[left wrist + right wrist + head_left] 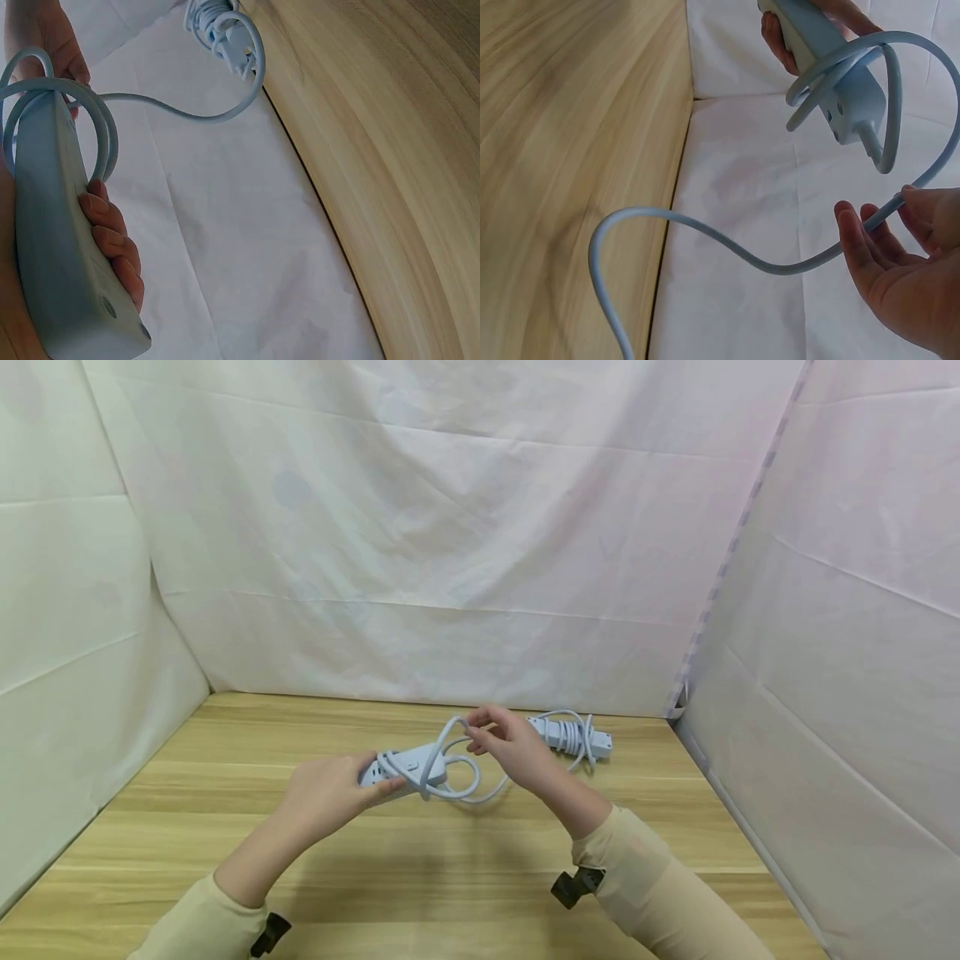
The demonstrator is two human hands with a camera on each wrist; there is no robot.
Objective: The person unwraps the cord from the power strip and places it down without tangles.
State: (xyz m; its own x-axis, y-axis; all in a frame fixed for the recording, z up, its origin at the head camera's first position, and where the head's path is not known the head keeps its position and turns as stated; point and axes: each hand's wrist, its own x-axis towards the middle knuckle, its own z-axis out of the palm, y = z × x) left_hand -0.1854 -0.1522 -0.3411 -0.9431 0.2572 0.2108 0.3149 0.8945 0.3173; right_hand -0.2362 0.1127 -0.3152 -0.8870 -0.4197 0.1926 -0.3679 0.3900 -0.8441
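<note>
Left hand: the left hand (324, 795) grips the strip, thumb on the near side and fingers curled round the far side.
Strip: the strip (412, 766) lies within the left hand, lifted off the surface (420, 885), its cord end pointing toward the right hand, just beside it.
Cord: the cord (780, 268) leaves that end, loops loosely around the strip, runs through the right hand's fingers and trails off in a slack bend.
Right hand: the right hand (519, 753) pinches the cord between thumb and fingertips, apart from the strip's body.
Second strip: the second strip (602, 744) rests on the surface beyond the right hand, untouched, wound with several turns of cord.
</note>
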